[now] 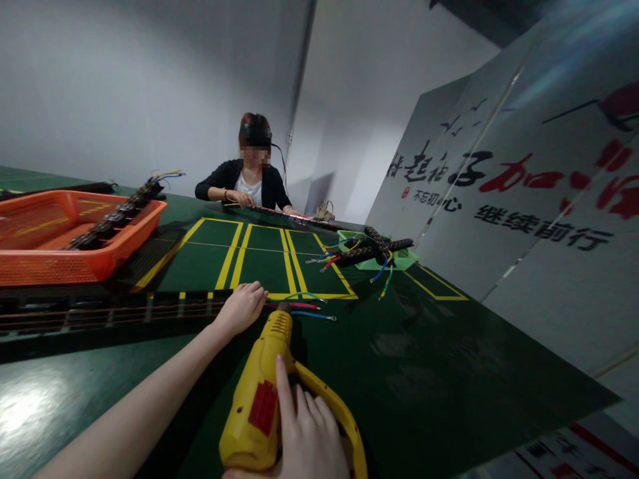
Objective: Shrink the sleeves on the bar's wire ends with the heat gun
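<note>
My right hand [312,426] is wrapped round a yellow heat gun [262,392], its index finger lying along the body. The gun's dark nozzle [283,307] is close to a red, a blue and a green wire [313,317] with metal lugs. Those wires come out of the end of a long black wiring assembly [164,307] on the table, with thin brown lines running along it. My left hand [244,306] is closed round that end, just left of the nozzle. How its fingers sit underneath is hidden.
An orange basket [100,269] at left holds another black assembly [117,214]. A light green basket [407,258] at right bears crossed black assemblies [374,249] with loose wires. Across the green table [474,372], a person [249,179] handles a long strip. Yellow tape marks the tabletop.
</note>
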A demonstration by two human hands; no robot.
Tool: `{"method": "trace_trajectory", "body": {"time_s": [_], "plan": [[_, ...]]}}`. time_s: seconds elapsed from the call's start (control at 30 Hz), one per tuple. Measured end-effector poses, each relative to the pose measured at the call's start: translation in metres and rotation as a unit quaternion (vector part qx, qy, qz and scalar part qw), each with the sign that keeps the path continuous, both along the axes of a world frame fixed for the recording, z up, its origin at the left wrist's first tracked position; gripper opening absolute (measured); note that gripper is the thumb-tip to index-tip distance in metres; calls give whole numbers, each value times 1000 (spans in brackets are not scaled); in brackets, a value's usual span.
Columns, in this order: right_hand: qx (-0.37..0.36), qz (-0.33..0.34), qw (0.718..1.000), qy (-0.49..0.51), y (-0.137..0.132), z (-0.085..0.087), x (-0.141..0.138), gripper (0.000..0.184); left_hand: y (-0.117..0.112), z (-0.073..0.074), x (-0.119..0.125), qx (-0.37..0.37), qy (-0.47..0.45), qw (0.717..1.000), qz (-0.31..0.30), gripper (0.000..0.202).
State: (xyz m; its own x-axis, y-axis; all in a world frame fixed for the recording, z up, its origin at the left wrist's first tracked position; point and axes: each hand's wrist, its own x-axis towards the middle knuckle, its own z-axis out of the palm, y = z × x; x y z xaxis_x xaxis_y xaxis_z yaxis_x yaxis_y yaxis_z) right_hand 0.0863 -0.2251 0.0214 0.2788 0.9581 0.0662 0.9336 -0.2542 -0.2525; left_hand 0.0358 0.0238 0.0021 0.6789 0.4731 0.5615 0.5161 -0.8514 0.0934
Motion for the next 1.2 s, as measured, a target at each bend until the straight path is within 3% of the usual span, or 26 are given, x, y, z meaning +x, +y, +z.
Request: {"method": "trace_trajectory", "body": {"time_s": [0.13,0.27,0.53,0.77,0.9,1.2], "plan": [[12,25,999,-20,0,-9,-9,135,-2,5,-1,-61,-25,998,-10,45],[1,39,999,-9,-1,-7,-12,133,-3,9,-3,-84,-33,996,-16,48],[-10,34,999,9,-2,-4,-11,134,-3,8,-4,-83,-61,994,-26,48],[7,49,997,55,-5,3,10,132,-3,7,-5,-73,-49,996,-29,46],[-19,56,996,68,-7,10,22,136,-4,7,-5,-62,-39,997,-26,43],[-38,-10,997,71,-13,22,40,130,-5,6,-5,-25,-14,999,-18,37]]}}
